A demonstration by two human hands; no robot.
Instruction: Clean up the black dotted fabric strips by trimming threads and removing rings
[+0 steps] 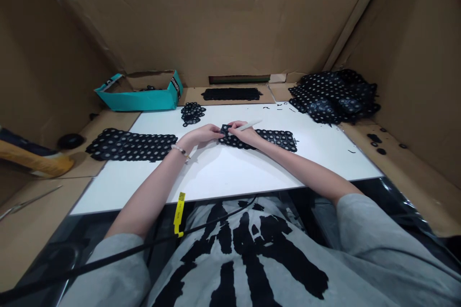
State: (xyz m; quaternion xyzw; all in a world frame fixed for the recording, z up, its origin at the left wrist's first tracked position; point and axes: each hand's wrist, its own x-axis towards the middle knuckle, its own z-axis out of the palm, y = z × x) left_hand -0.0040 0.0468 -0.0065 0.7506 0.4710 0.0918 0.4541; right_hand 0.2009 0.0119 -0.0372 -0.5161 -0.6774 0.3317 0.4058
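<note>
A black strip dotted with pale round spots [283, 139] lies on the white board [216, 177] before me. At its left end, the fingertips of my left hand [207, 133] are closed on the edge. My right hand [245, 134] grips a slim white pen-shaped tool [251, 125] over the same end; its tip is too small to make out. My right hand and forearm hide part of the strip. To the left, a larger dotted black sheet [133, 145] reaches near my left wrist. A small cluster of loose black rings [192, 113] rests beyond my left hand.
A teal box [140, 100] with black pieces stands back left. A heap of dotted black sheets [333, 96] sits back right, and a black strip [231, 94] lies at the back. Scissors [30, 201] and a yellow tube [34, 156] are left. Cardboard walls [216, 19] enclose the board.
</note>
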